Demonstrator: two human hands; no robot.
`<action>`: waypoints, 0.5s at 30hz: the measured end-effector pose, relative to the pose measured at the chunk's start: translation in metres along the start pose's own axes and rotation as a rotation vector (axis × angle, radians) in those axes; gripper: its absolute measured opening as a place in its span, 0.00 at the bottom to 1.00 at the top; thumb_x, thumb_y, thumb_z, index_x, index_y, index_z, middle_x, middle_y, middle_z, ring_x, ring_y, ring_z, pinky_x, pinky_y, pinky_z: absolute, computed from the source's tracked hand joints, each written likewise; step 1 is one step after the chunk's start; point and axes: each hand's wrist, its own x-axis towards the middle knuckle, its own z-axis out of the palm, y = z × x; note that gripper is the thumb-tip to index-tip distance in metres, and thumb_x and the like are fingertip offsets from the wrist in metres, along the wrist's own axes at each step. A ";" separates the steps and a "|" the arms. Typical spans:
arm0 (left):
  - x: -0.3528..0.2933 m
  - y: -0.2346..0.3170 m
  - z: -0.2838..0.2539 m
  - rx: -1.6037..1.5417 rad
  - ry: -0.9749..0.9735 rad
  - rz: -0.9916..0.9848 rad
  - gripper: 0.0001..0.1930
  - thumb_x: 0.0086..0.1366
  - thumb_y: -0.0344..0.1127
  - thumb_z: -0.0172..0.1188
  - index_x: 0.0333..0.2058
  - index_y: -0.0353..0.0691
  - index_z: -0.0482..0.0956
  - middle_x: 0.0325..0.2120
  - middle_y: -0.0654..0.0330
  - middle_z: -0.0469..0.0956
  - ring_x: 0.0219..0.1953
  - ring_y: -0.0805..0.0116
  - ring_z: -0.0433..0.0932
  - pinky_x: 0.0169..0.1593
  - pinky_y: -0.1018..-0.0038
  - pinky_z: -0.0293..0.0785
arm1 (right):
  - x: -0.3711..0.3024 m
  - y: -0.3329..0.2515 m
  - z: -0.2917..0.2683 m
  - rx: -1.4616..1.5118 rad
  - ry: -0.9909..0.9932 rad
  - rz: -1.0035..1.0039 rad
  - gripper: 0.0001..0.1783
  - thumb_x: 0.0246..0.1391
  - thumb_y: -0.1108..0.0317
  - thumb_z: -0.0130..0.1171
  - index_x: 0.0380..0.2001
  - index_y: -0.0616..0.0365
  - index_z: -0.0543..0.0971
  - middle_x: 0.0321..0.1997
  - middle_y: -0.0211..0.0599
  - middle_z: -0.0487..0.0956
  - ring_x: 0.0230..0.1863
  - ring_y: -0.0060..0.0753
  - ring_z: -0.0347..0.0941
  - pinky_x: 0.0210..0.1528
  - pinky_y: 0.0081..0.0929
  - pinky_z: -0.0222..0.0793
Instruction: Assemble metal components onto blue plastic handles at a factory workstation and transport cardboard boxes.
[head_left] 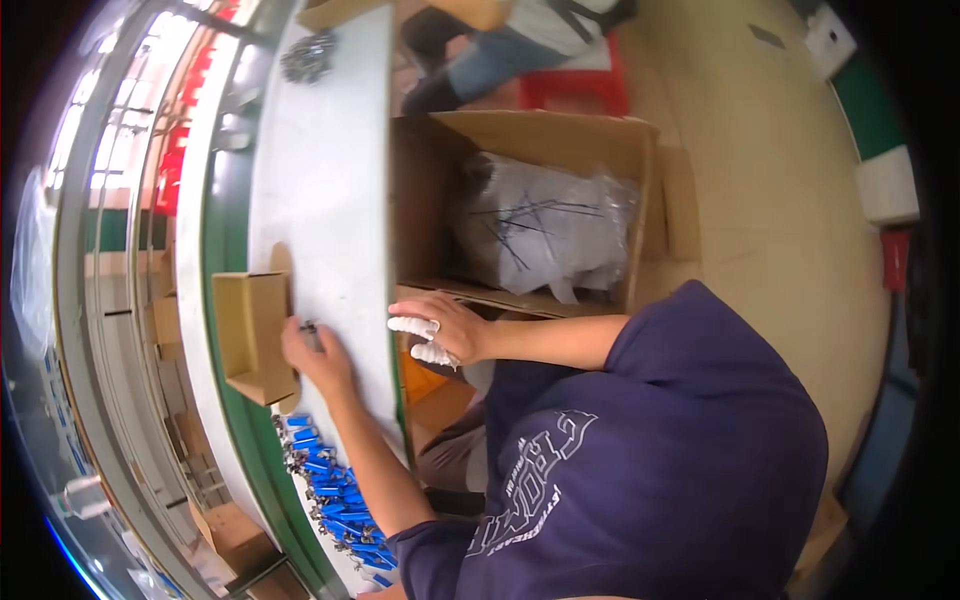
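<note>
My left hand (322,362) is over the white bench, beside an open cardboard tray (252,335). Its fingers are closed about a small dark metal part (309,328); most of that part is covered by the fingers. At the bench's right edge, my right hand (447,330) has its fingers stretched out and apart, with nothing visible in them. White coverings wrap two of its fingers. Many blue cylindrical parts with metal ends (335,490) lie in a heap on the bench, near my left forearm.
A large open carton (540,125) with clear plastic bags and thin black strips stands right of the bench (325,190). A pile of small metal pieces (308,58) lies at the far end. Beyond the carton, another person (500,60) sits by a red stool (575,90).
</note>
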 end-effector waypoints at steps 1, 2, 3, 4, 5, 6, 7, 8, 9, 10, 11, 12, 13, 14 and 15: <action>0.005 0.011 -0.002 0.046 -0.014 0.057 0.24 0.52 0.28 0.54 0.49 0.30 0.63 0.48 0.44 0.64 0.52 0.50 0.60 0.57 0.62 0.53 | -0.017 0.003 -0.008 -0.014 -0.021 0.077 0.25 0.51 0.61 0.50 0.53 0.54 0.63 0.54 0.42 0.63 0.54 0.45 0.59 0.55 0.41 0.52; -0.001 0.021 -0.002 -0.124 0.029 -0.070 0.26 0.52 0.28 0.54 0.51 0.30 0.62 0.49 0.45 0.63 0.54 0.50 0.59 0.58 0.62 0.51 | -0.034 0.012 -0.011 -0.107 -0.114 0.142 0.23 0.51 0.62 0.50 0.51 0.53 0.65 0.54 0.41 0.63 0.53 0.45 0.59 0.54 0.43 0.52; -0.015 0.018 -0.004 -0.251 0.071 -0.206 0.25 0.53 0.28 0.53 0.51 0.30 0.62 0.50 0.46 0.63 0.55 0.52 0.58 0.59 0.62 0.50 | -0.044 0.021 -0.013 -0.175 -0.168 0.173 0.24 0.49 0.62 0.51 0.51 0.53 0.65 0.52 0.41 0.64 0.52 0.45 0.60 0.54 0.44 0.51; -0.023 0.034 -0.024 -0.083 -0.027 -0.188 0.25 0.55 0.30 0.54 0.52 0.30 0.61 0.52 0.45 0.61 0.55 0.51 0.58 0.59 0.61 0.50 | -0.050 0.028 -0.013 -0.287 -0.247 0.250 0.21 0.46 0.62 0.52 0.45 0.53 0.70 0.51 0.42 0.65 0.52 0.45 0.60 0.55 0.44 0.51; -0.049 0.014 -0.039 0.071 -0.027 -0.141 0.25 0.57 0.34 0.54 0.52 0.30 0.61 0.53 0.44 0.60 0.55 0.50 0.58 0.59 0.60 0.51 | -0.048 0.026 -0.009 -0.471 -0.370 0.210 0.18 0.44 0.62 0.52 0.41 0.53 0.73 0.49 0.42 0.66 0.52 0.44 0.60 0.56 0.45 0.51; -0.073 0.012 -0.052 0.127 -0.101 -0.155 0.25 0.60 0.39 0.52 0.52 0.29 0.61 0.53 0.42 0.59 0.56 0.48 0.57 0.59 0.59 0.51 | -0.047 0.026 -0.003 -0.655 -0.500 0.173 0.16 0.43 0.62 0.51 0.37 0.52 0.76 0.48 0.42 0.67 0.52 0.44 0.60 0.56 0.45 0.51; -0.099 0.017 -0.063 0.090 -0.149 -0.255 0.25 0.61 0.40 0.51 0.52 0.28 0.61 0.53 0.42 0.59 0.56 0.48 0.57 0.59 0.60 0.51 | -0.052 0.027 0.013 -0.691 -0.171 0.098 0.13 0.42 0.61 0.50 0.30 0.52 0.78 0.49 0.41 0.68 0.50 0.44 0.61 0.55 0.48 0.53; -0.121 0.023 -0.069 0.052 -0.191 -0.355 0.26 0.62 0.41 0.50 0.52 0.28 0.60 0.53 0.42 0.59 0.56 0.48 0.57 0.59 0.60 0.51 | -0.057 0.032 0.012 -0.697 -0.168 0.112 0.13 0.42 0.61 0.50 0.30 0.52 0.78 0.49 0.41 0.68 0.50 0.44 0.61 0.55 0.48 0.53; -0.137 0.033 -0.076 0.029 -0.223 -0.368 0.26 0.62 0.41 0.49 0.53 0.27 0.60 0.54 0.42 0.59 0.57 0.47 0.57 0.59 0.60 0.51 | -0.058 0.039 0.008 -0.806 -0.170 0.073 0.13 0.42 0.61 0.50 0.31 0.53 0.78 0.51 0.42 0.67 0.47 0.44 0.62 0.50 0.46 0.57; -0.152 0.043 -0.087 0.010 -0.249 -0.393 0.26 0.62 0.42 0.49 0.53 0.27 0.59 0.54 0.41 0.58 0.57 0.47 0.57 0.59 0.61 0.51 | -0.058 0.043 0.005 -0.906 -0.178 0.024 0.14 0.41 0.61 0.50 0.31 0.54 0.78 0.52 0.43 0.67 0.45 0.43 0.64 0.45 0.45 0.61; -0.165 0.042 -0.093 0.042 -0.287 -0.370 0.27 0.61 0.41 0.50 0.53 0.27 0.58 0.55 0.42 0.58 0.58 0.47 0.56 0.59 0.61 0.51 | -0.063 0.049 0.010 -0.886 -0.179 0.089 0.14 0.42 0.62 0.50 0.33 0.54 0.77 0.54 0.43 0.66 0.42 0.42 0.64 0.39 0.42 0.62; -0.175 0.047 -0.094 0.053 -0.261 -0.312 0.28 0.60 0.40 0.52 0.53 0.27 0.59 0.54 0.42 0.58 0.58 0.47 0.56 0.59 0.61 0.51 | -0.060 0.047 0.006 -0.861 -0.189 0.146 0.15 0.42 0.62 0.50 0.34 0.54 0.77 0.55 0.44 0.65 0.39 0.41 0.65 0.33 0.39 0.63; -0.182 0.050 -0.092 0.064 -0.238 -0.256 0.28 0.59 0.40 0.54 0.53 0.28 0.59 0.54 0.42 0.59 0.58 0.48 0.56 0.59 0.60 0.51 | -0.065 0.048 -0.005 -0.857 -0.282 0.123 0.16 0.43 0.62 0.49 0.37 0.54 0.76 0.55 0.43 0.65 0.35 0.39 0.66 0.28 0.33 0.60; -0.182 0.051 -0.093 0.169 -0.273 -0.217 0.30 0.55 0.38 0.57 0.53 0.29 0.60 0.54 0.42 0.60 0.58 0.48 0.57 0.59 0.60 0.51 | -0.067 0.051 -0.015 -0.844 -0.297 0.124 0.18 0.43 0.63 0.49 0.40 0.54 0.75 0.55 0.43 0.64 0.34 0.37 0.67 0.29 0.31 0.61; -0.188 0.048 -0.098 0.189 -0.259 -0.219 0.30 0.54 0.38 0.58 0.53 0.30 0.61 0.54 0.43 0.60 0.58 0.48 0.57 0.59 0.60 0.51 | -0.065 0.051 -0.029 -0.827 -0.346 0.049 0.19 0.43 0.63 0.50 0.42 0.54 0.73 0.55 0.43 0.65 0.33 0.36 0.67 0.28 0.29 0.61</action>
